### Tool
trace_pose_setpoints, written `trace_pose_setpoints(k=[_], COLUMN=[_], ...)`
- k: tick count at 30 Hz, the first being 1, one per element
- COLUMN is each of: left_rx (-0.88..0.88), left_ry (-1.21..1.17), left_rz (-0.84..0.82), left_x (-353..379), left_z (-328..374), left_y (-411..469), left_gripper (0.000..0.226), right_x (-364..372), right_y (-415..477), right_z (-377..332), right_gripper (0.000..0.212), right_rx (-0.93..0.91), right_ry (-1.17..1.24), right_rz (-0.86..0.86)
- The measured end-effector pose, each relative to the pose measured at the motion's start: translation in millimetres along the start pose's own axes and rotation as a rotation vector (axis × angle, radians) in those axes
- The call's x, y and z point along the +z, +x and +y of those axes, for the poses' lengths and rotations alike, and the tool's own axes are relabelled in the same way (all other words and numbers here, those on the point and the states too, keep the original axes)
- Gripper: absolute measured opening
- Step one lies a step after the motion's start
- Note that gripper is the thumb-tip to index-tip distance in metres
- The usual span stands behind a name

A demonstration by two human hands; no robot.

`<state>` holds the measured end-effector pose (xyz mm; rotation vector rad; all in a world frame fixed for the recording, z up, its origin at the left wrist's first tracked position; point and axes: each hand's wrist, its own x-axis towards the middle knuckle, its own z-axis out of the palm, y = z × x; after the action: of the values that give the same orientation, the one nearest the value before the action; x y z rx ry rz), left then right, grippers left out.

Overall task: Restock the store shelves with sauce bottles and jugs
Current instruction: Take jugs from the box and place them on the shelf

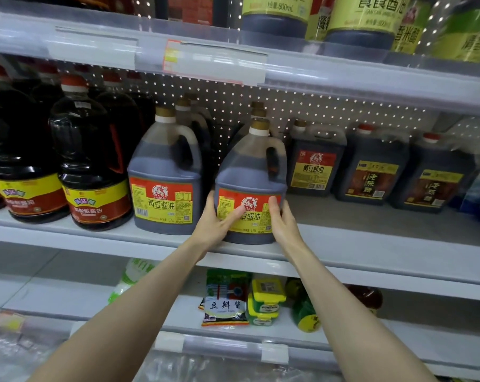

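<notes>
At the centre of the frame, both hands hold a soy sauce jug (251, 172) that stands at the front edge of the middle shelf (371, 244). The left hand (216, 224) wraps its lower left side with the thumb across the label. The right hand (284, 221) clasps its lower right side. A matching jug (164, 177) stands just to its left, with round dark bottles (92, 166) further left. Squarer dark jugs (376, 166) stand further back at centre right.
</notes>
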<state>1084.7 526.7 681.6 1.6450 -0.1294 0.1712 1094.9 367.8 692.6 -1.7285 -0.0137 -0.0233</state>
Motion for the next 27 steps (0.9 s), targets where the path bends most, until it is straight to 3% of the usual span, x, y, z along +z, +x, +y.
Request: trace_pose_setpoints(k=[4,17,25,27], left_rx=[-0.032,-0.006,0.024,0.020], left_ry=[0.033,0.032,0.034,0.029], left_rz=[-0.015,-0.055,-0.051,-0.038], left_x=[-3,-7,-6,-5], left_z=[-12,-22,-23,-23], left_y=[8,11,11,11], left_gripper=[0.055,0.073,0.058,0.063], right_x=[1,3,4,4], right_y=[1,1,1,1], right_z=[13,20,22,23], right_gripper=[0.075,0.034,0.033,0.035], right_rx=[-0.005,-0.072,-0.092,-0.094], right_ry=[-0.006,0.071,0.058,0.059], right_rz=[-0.021,0.025,0.054,0.057])
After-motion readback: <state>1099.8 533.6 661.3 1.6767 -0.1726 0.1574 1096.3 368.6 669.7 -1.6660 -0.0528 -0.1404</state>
